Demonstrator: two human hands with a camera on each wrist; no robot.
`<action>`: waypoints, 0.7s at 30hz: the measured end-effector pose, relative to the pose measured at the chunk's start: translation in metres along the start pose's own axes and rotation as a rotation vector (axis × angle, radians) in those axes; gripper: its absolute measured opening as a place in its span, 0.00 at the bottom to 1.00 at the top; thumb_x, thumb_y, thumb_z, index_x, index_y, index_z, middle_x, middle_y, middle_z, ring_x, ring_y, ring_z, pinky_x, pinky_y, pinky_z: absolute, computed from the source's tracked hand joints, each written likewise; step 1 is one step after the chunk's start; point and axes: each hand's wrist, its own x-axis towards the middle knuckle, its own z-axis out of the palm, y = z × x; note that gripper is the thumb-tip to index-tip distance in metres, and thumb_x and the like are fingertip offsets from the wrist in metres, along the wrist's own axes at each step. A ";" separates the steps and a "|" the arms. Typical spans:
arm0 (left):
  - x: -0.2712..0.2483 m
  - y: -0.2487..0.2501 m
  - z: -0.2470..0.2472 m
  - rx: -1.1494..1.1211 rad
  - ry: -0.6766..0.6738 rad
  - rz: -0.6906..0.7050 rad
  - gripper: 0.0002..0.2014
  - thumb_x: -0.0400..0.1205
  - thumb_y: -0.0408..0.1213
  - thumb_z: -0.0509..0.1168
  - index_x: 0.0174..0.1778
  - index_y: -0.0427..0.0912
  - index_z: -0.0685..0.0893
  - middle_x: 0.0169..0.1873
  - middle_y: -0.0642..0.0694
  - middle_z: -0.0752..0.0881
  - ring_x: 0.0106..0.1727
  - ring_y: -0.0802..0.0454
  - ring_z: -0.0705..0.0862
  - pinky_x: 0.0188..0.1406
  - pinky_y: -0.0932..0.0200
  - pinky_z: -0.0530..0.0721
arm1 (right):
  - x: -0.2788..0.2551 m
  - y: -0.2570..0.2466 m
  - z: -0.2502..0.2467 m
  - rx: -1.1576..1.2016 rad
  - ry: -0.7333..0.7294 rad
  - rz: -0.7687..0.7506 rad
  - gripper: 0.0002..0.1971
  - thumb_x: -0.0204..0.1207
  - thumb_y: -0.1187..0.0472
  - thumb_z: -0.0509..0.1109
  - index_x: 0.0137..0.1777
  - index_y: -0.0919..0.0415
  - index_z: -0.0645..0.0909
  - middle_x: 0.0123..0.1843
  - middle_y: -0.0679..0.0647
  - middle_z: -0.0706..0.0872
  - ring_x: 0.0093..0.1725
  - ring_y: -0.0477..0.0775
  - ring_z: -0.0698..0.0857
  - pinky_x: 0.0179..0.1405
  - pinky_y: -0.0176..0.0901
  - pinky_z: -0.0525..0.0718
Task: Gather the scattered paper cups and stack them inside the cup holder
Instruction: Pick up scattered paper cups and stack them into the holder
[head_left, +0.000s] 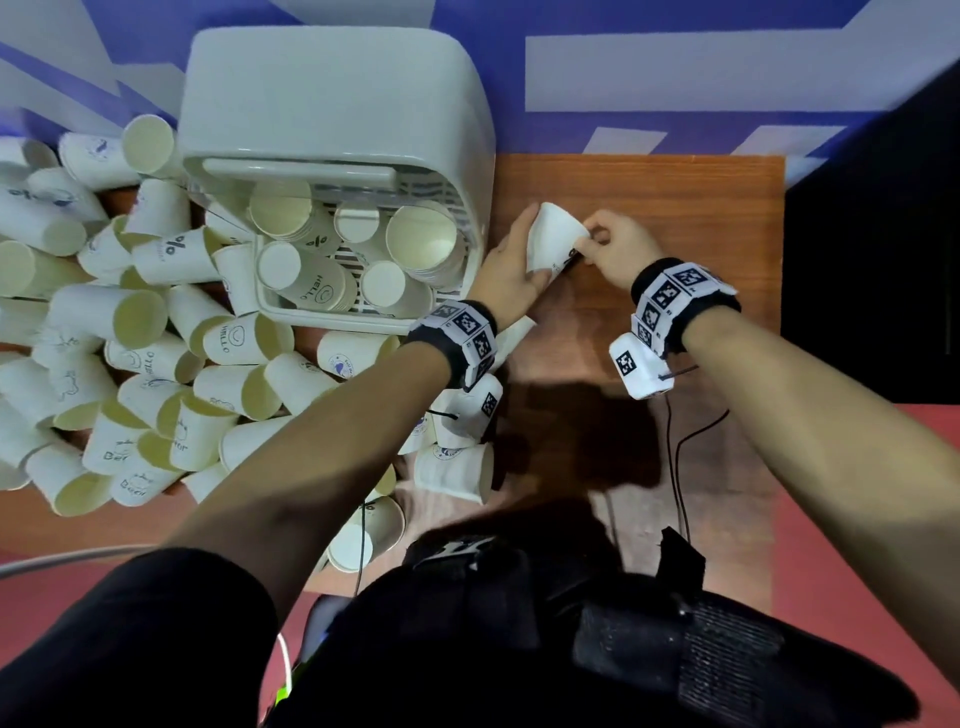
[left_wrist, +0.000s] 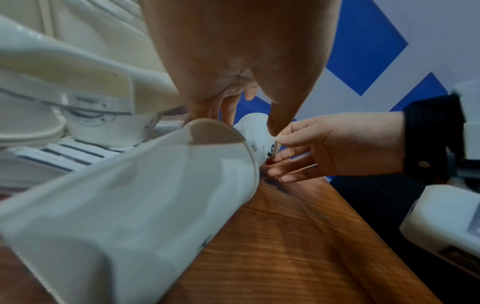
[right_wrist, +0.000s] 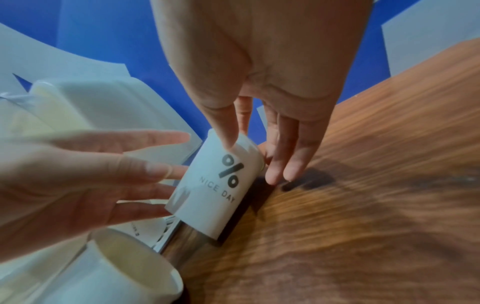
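Note:
A white paper cup (head_left: 553, 236) marked "% NICE DAY" (right_wrist: 221, 185) is held just above the wooden table, right of the white cup holder (head_left: 332, 104). My left hand (head_left: 511, 265) grips its side between thumb and fingers. My right hand (head_left: 605, 244) pinches one end, with the thumb (right_wrist: 226, 133) on top and the fingers behind. Several stacks of cups (head_left: 421, 236) stand and lean inside the holder. Many loose cups (head_left: 130, 322) lie heaped left of and in front of it. In the left wrist view another cup (left_wrist: 130, 205) lies close by on its side.
The wooden table (head_left: 675, 197) shows bare to the right of the hands. A dark cabinet (head_left: 883, 260) stands past its right edge. Black cables (head_left: 680, 467) run from the wrists toward me. A few cups (head_left: 457, 470) lie under my left forearm.

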 end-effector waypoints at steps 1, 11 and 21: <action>-0.002 0.000 0.000 -0.005 -0.014 -0.007 0.38 0.79 0.32 0.66 0.83 0.44 0.53 0.78 0.37 0.67 0.77 0.40 0.70 0.76 0.50 0.68 | -0.003 0.000 -0.002 0.012 -0.009 -0.003 0.06 0.78 0.62 0.67 0.52 0.60 0.80 0.47 0.61 0.85 0.51 0.66 0.85 0.55 0.54 0.81; -0.022 0.022 -0.004 -0.012 0.029 0.060 0.35 0.82 0.39 0.65 0.82 0.40 0.55 0.78 0.40 0.68 0.77 0.42 0.70 0.75 0.45 0.70 | -0.045 -0.016 -0.020 0.166 0.095 -0.056 0.04 0.78 0.63 0.67 0.46 0.53 0.79 0.49 0.55 0.84 0.53 0.62 0.86 0.57 0.59 0.84; -0.058 0.036 -0.029 -0.113 0.108 0.142 0.34 0.80 0.39 0.65 0.81 0.40 0.61 0.73 0.39 0.73 0.69 0.45 0.77 0.70 0.44 0.77 | -0.101 -0.056 -0.023 0.203 0.178 -0.172 0.10 0.78 0.61 0.67 0.41 0.42 0.76 0.61 0.59 0.77 0.53 0.57 0.85 0.38 0.44 0.89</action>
